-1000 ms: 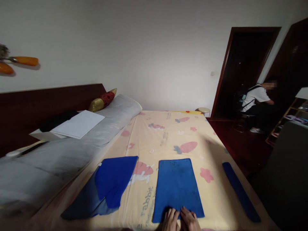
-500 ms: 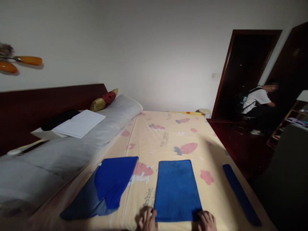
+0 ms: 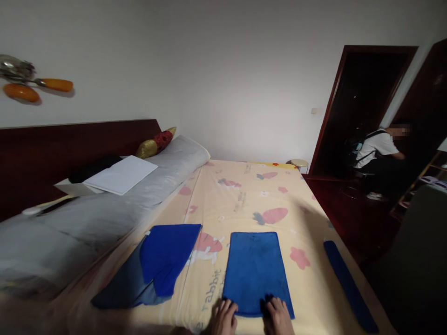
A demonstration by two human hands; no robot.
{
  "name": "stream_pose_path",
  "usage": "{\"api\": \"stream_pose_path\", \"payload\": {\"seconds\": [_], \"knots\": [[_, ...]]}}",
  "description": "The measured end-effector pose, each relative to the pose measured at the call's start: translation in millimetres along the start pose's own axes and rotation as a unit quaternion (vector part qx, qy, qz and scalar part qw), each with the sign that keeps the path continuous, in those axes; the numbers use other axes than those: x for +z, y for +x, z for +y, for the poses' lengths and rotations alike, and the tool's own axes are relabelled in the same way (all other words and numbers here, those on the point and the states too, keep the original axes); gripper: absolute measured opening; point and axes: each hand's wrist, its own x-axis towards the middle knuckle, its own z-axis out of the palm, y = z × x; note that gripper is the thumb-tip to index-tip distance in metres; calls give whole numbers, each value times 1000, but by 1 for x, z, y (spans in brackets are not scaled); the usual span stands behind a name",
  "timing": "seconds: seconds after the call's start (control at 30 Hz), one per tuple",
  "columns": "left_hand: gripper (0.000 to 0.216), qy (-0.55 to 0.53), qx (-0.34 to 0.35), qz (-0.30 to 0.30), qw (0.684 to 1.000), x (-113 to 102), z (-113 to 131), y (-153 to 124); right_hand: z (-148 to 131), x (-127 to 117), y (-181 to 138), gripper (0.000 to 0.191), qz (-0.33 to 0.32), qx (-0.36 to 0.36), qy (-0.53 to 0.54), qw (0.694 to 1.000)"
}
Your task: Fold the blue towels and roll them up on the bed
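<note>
A flat blue towel [image 3: 256,270] lies spread on the cream printed bedsheet [image 3: 244,195] right in front of me. My left hand [image 3: 223,317] is at the towel's near left corner, fingers curled on the edge. My right hand [image 3: 277,317] grips the near edge a little right of the middle, fingers together. Only the fingers and knuckles of both hands show at the bottom of the view.
A crumpled blue cloth [image 3: 157,265] lies to the left and a rolled blue towel [image 3: 347,284] at the right bed edge. A grey bolster [image 3: 104,214] with white paper [image 3: 120,174] lines the headboard. A seated person [image 3: 379,151] is by the dark doorway.
Both hands went from the middle of the towel's near edge out to its corners, then came back inward. My view shifted slightly to the left.
</note>
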Motion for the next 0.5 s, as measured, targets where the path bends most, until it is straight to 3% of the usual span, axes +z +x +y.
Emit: {"api": "stream_pose_path", "payload": {"seconds": [0.1, 0.23, 0.5], "knots": [[33, -2, -17, 38, 999, -30, -19, -4, 38, -9, -12, 32, 39, 31, -26, 998], [28, -3, -17, 54, 998, -42, -32, -5, 69, -28, -23, 26, 43, 64, -12, 997], [18, -123, 15, 94, 988, -42, -51, 14, 68, -78, -4, 27, 55, 82, 131, 986]]}}
